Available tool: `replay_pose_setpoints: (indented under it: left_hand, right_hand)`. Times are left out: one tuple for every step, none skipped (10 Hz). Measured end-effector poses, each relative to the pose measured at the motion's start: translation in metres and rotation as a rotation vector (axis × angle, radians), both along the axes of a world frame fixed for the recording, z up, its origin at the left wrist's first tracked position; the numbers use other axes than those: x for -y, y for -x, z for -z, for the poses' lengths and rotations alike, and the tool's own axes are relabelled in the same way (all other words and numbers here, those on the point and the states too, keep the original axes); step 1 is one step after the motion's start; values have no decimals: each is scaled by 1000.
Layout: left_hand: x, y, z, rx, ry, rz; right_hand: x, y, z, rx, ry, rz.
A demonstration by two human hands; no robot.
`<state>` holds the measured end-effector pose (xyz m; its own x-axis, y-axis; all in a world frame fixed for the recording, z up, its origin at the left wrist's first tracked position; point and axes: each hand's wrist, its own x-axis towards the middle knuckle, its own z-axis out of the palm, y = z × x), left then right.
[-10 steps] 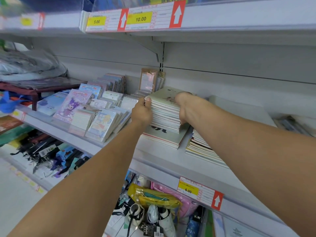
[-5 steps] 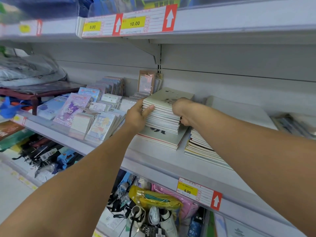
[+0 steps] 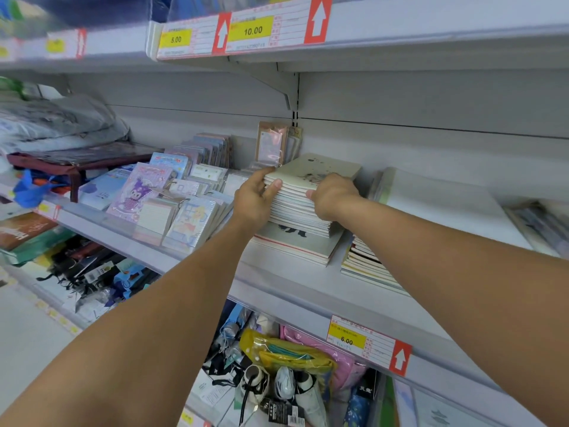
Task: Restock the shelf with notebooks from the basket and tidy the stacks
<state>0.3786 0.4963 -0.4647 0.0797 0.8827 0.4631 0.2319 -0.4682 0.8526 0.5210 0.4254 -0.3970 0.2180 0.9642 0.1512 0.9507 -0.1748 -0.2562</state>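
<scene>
Middle shelf [image 3: 286, 285] as landmark throughout. Resting on it, a short pile of larger notebooks [image 3: 303, 246], and squarely atop that the thick notebook stack [image 3: 303, 198], now lower and farther in than a second ago, no longer raised off the pile. Reads as set down, with squaring of edges under way. Just right of the stack, another pile of notebooks [image 3: 366, 263]; left of it, small character notepads [image 3: 172, 217]. Left hand [image 3: 257, 200] clasping the stack's left edge, thumb across the spines; right hand [image 3: 331, 195] curled round its right side. No basket in view. On the shelf's front lip, a 6.00 price tag [image 3: 366, 343].
</scene>
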Motion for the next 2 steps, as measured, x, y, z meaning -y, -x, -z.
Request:
replay_pose_setpoints:
  left_hand:
    - [10, 2, -16, -155, 66, 1]
    - [28, 8, -34, -313, 74, -8]
  right_hand:
    - [7, 4, -6, 17, 34, 9]
    - [26, 6, -18, 41, -25, -8]
